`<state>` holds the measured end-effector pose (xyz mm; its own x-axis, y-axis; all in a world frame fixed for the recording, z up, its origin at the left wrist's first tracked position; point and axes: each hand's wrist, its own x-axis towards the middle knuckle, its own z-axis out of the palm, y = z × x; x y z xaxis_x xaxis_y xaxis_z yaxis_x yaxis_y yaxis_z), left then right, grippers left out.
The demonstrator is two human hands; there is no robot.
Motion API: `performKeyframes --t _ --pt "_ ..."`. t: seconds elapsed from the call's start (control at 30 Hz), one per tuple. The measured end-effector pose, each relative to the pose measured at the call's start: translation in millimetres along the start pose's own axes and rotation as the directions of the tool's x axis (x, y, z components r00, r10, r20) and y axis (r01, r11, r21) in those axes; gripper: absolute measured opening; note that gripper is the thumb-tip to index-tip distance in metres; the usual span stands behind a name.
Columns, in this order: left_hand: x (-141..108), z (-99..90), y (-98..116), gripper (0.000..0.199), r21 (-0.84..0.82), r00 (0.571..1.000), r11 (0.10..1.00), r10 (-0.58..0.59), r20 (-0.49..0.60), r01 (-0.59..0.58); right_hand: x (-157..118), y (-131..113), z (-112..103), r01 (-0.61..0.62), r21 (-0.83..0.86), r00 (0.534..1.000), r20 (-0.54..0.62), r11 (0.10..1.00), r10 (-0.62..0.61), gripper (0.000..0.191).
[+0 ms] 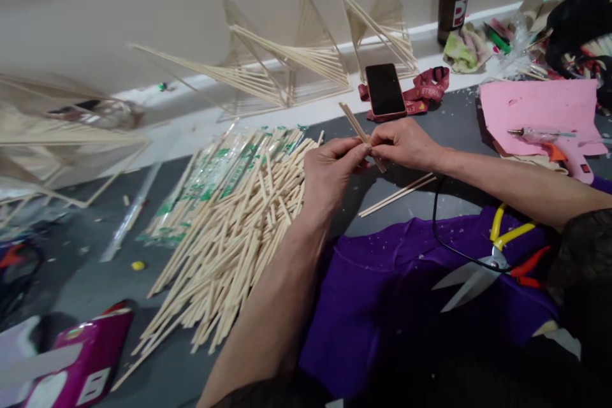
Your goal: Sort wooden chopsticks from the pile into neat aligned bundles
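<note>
Between my two hands is a small bundle of thin wooden sticks (352,121), held at a slant above the grey table. The fingers of my left hand (332,169) pinch it from the left side. From the right, my right hand (406,143) grips the same bundle, its fingertips touching those of the left. A pair of loose sticks (396,194) lies on the table just below my hands. Beside my left forearm spreads a large pile of wooden sticks (239,236), partly hidden by that arm.
Stick frames (287,70) stand along the wall. A phone (384,89) lies on a red lanyard (433,86). To the right, a glue gun (557,143) rests on pink paper (535,105). Open scissors (478,274) lie on purple cloth (373,293). A bottle (454,3) stands behind.
</note>
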<state>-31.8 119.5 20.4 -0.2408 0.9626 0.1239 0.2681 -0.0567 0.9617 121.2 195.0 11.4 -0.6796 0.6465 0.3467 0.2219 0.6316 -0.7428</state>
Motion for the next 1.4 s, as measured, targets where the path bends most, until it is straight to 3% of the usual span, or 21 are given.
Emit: performKeyframes --t 0.1,0.23,0.37,0.5,0.63,0.7,0.8,0.87,0.9,0.97,1.03,1.17,1.3,1.4 --pt "5 -2.8 1 0.02 0.073 0.995 0.993 0.097 -0.012 -0.096 2 -3 0 0.015 -0.026 0.999 0.05 1.0 -0.014 0.017" --pt "7 0.0 5 0.019 0.044 0.979 0.984 0.175 -0.105 -0.172 2 -7 -2 -0.001 -0.009 0.995 0.099 1.0 0.002 0.015" --pt "5 3.6 10 0.02 -0.072 0.985 0.986 0.142 -0.1 -0.149 0 -7 -6 0.01 -0.01 0.995 0.099 1.0 -0.009 0.014" --pt "6 3.3 14 0.014 -0.061 0.989 0.989 0.133 -0.062 -0.137 -2 -6 -7 0.009 0.005 0.995 0.101 1.0 -0.009 0.014" --pt "9 4.2 13 0.006 -0.066 0.976 0.979 0.183 -0.114 -0.192 -3 -2 -4 0.005 0.013 0.996 0.088 1.0 -0.006 0.013" --pt "11 5.2 12 0.007 -0.076 0.971 0.974 0.204 -0.128 -0.215 -3 -2 -6 0.022 -0.035 0.997 0.078 0.999 -0.019 0.012" --pt "11 4.1 11 0.008 -0.113 0.968 0.969 0.202 -0.149 -0.22 -1 -9 -16 0.001 -0.241 0.993 0.111 0.971 0.027 0.014" --pt "11 -0.2 13 0.01 -0.162 0.962 0.963 0.183 -0.2 -0.217 -1 -22 -22 -0.025 -0.412 0.96 0.245 0.911 0.137 0.017" --pt "11 -3.4 14 0.01 -0.187 0.96 0.96 0.162 -0.228 -0.207 -2 -30 -24 -0.013 -0.487 0.92 0.337 0.874 0.201 0.018" --pt "13 -10.7 16 0.01 -0.221 0.956 0.959 0.113 -0.272 -0.177 -7 -47 -24 0.086 -0.581 0.813 0.51 0.809 0.28 0.021" --pt "14 -17.6 17 0.011 -0.229 0.955 0.963 0.069 -0.287 -0.139 -13 -58 -18 0.21 -0.619 0.743 0.604 0.757 0.288 0.021" --pt "17 -24.8 16 0.024 -0.253 0.959 0.965 -0.011 -0.283 -0.064 -23 -61 -6 0.313 -0.636 0.737 0.631 0.705 0.242 0.023" --pt "18 -25.8 14 0.033 -0.254 0.96 0.967 -0.061 -0.272 -0.011 -28 -55 -2 0.309 -0.596 0.75 0.632 0.741 0.196 0.028" --pt "19 -27.1 12 0.033 -0.282 0.963 0.96 -0.073 -0.26 -0.003 -27 -56 -4 0.291 -0.574 0.733 0.648 0.765 0.207 0.028"
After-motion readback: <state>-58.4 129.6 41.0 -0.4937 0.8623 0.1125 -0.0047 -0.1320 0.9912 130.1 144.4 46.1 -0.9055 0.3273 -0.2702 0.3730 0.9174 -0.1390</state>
